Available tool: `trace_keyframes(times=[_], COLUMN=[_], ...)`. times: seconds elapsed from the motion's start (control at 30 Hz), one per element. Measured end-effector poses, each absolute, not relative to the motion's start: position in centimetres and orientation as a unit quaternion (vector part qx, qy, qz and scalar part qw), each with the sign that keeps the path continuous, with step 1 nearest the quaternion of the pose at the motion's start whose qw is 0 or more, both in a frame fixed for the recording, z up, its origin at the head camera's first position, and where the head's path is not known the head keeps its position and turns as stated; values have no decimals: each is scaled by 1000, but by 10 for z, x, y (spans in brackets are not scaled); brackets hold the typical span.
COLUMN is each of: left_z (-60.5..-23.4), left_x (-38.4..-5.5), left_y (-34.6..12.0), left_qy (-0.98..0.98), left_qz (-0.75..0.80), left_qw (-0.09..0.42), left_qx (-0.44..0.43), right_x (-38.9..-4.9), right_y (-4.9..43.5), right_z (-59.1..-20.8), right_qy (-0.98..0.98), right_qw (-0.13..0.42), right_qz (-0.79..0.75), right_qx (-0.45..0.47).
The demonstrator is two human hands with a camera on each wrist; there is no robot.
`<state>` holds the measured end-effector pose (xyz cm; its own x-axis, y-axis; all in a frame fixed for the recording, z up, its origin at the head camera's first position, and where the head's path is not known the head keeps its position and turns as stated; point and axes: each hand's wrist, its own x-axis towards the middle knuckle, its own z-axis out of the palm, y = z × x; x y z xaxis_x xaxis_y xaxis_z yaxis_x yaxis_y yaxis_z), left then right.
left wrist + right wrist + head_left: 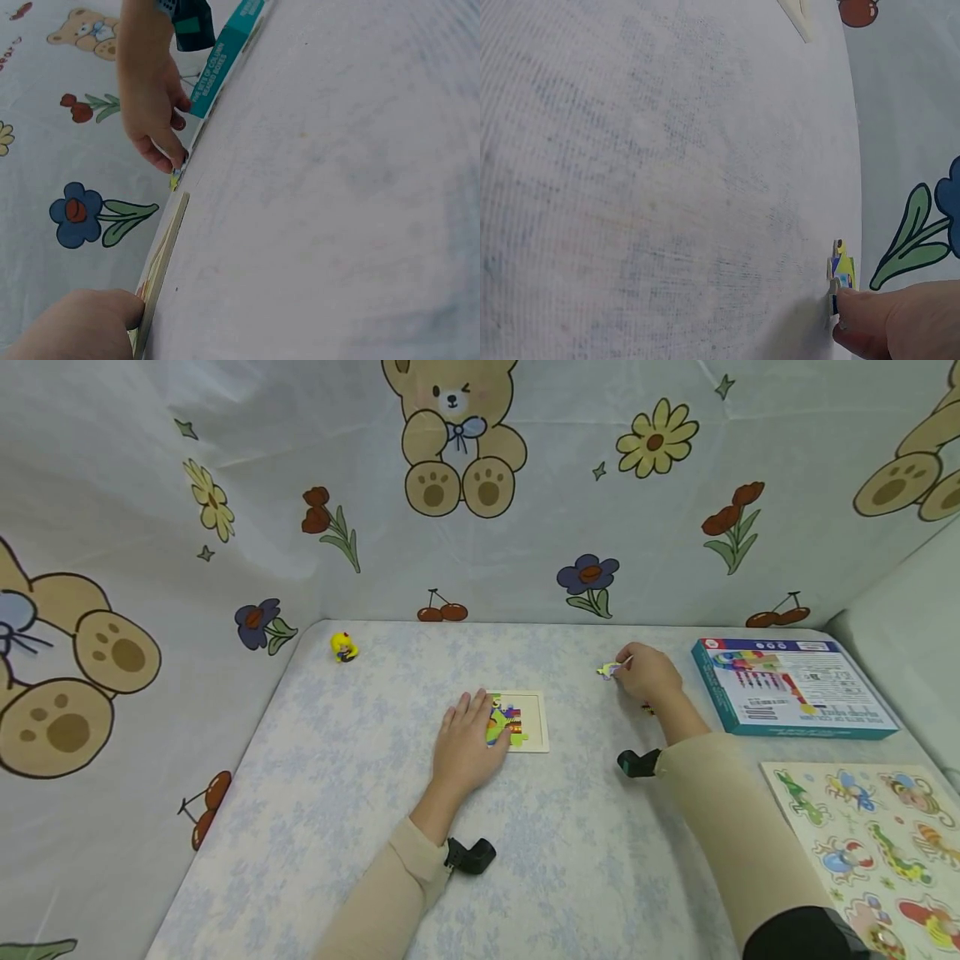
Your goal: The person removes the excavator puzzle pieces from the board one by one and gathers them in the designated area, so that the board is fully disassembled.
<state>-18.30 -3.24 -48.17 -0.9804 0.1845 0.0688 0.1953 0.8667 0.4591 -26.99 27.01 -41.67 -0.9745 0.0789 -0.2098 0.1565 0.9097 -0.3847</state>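
Note:
My left hand [468, 745] lies over the left part of a small puzzle board [536, 727], its fingers stretched out and the thumb on the lower part of the picture. In the left wrist view the board [159, 277] shows edge-on beside that thumb. Colourful puzzle pieces fill part of the board's pale frame. Farther right, my right hand [651, 675] pinches a small puzzle piece [835, 298] between thumb and fingers, close to the table. A yellow and blue puzzle piece [844, 268] shows right beside it. Another colourful piece [648, 709] is partly hidden below the right hand.
A teal-edged puzzle box [802, 689] lies at the back right. In front of it is a board with insect pictures [847, 827], partly behind the right sleeve. A yellow toy duck [344, 647] stands at the back left. A patterned cloth [525, 560] hangs behind the table.

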Motion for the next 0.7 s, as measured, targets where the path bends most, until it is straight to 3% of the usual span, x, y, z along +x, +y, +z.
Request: trace_keyframes(times=[0.23, 0.7], left_z=[-481, -482], left_x=[-183, -182], left_y=[-32, -34], left_qy=[-966, -963], left_qz=[-237, -248], left_qw=[12, 23], left_qx=[-99, -108], right_x=[-266, -242], right_y=[260, 195], right_z=[-414, -409], right_qy=[973, 953], right_qw=[76, 71], right_qz=[-206, -295], right_qx=[73, -14])
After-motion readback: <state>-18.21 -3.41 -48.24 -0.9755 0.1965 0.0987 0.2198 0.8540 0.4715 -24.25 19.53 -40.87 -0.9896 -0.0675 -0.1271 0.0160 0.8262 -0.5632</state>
